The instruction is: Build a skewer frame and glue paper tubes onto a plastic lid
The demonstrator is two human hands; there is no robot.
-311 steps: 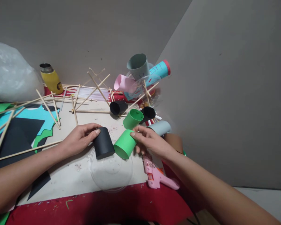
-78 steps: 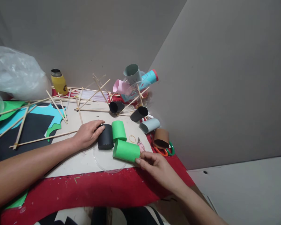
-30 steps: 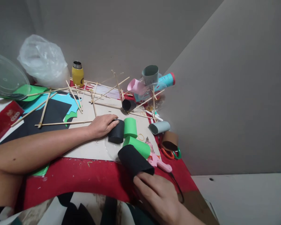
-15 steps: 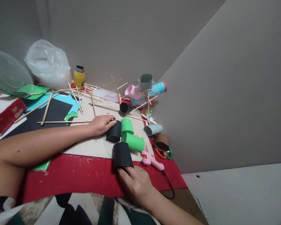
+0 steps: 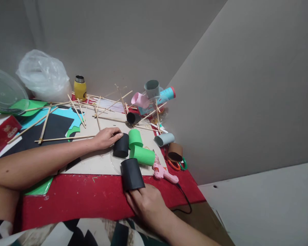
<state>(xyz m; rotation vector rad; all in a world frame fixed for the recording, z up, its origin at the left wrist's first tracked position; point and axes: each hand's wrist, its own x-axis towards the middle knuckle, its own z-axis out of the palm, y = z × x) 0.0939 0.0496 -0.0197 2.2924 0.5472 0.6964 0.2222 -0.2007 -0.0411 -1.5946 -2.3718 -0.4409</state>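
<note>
My right hand (image 5: 146,200) holds a black paper tube (image 5: 132,174) near the table's front edge, its fingers at the tube's lower end and partly hidden inside it. Farther back, my left hand (image 5: 108,137) rests against a second black tube (image 5: 121,145), thumb and fingers around its upper left side. Two green tubes, one (image 5: 135,138) behind the other (image 5: 142,155), lie just right of the black tubes. A pink glue gun (image 5: 164,173) lies beside the front green tube.
Thin wooden stick frames (image 5: 45,124) spread over coloured paper and grey board (image 5: 92,164). Toward the right are a grey tube (image 5: 164,139), a brown tube (image 5: 175,151) and scissors (image 5: 174,165). Behind stand a yellow bottle (image 5: 80,89) and a plastic bag (image 5: 43,75). A red box (image 5: 5,135) sits left.
The view has shifted slightly, moving most things left in the picture. The black tube in my right hand is tilted a little differently. Both hands keep their places at the tubes.
</note>
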